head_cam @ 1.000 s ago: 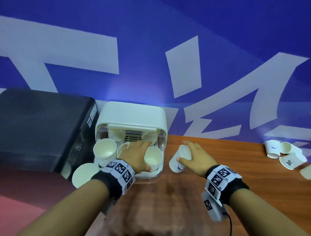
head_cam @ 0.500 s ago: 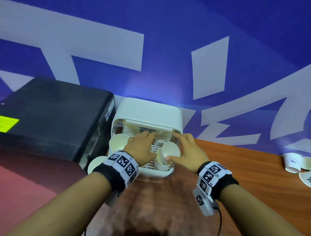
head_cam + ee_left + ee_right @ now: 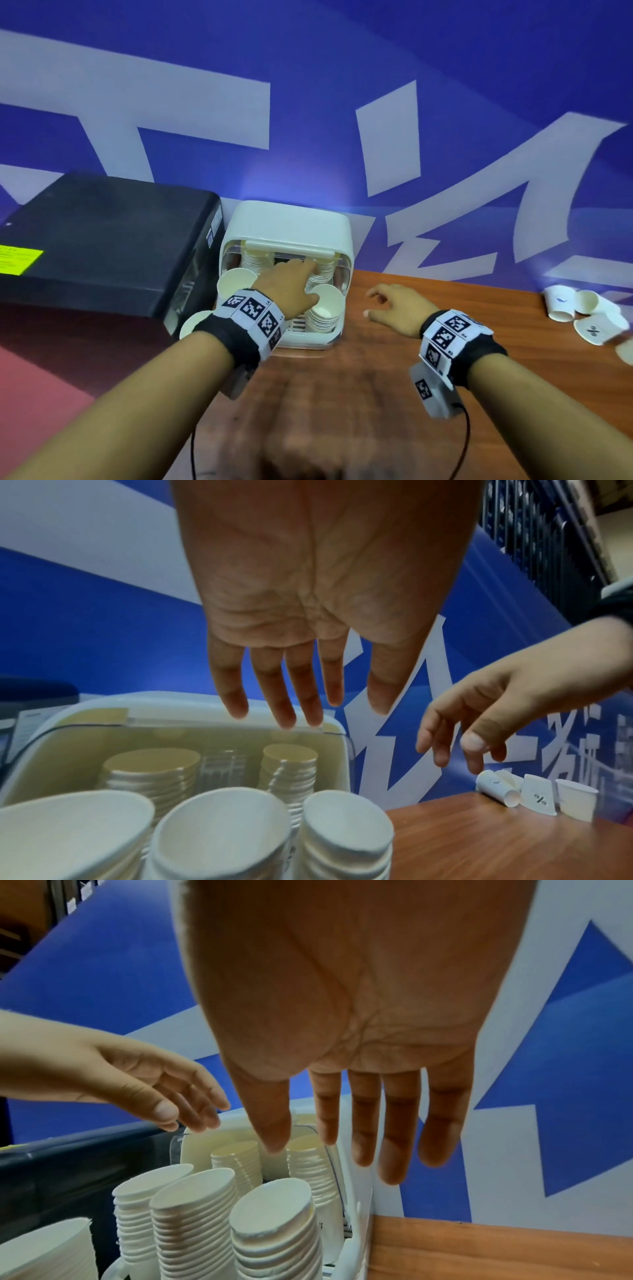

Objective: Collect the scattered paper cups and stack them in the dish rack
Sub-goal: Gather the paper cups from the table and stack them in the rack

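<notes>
The white dish rack (image 3: 286,224) stands against the blue wall and holds several stacks of white paper cups (image 3: 325,310). My left hand (image 3: 301,270) hovers over the rack with fingers straight and holds nothing; the left wrist view shows its fingertips (image 3: 286,718) above the rack's rear rim (image 3: 164,707). My right hand (image 3: 371,303) is empty and relaxed over the wooden table, just right of the rack. In the right wrist view its fingers (image 3: 394,1164) hang straight above the cup stacks (image 3: 274,1218). Several loose cups (image 3: 582,308) lie scattered at the table's far right.
A black box (image 3: 102,240) stands close against the rack's left side. One more cup (image 3: 193,322) sits at the rack's front-left corner. Bare wooden table (image 3: 394,394) lies between the rack and the loose cups (image 3: 534,796).
My right hand carried a cup to the rack, left it on the front-right stack, and has drawn back to the right, empty. The left hand has stayed over the rack.
</notes>
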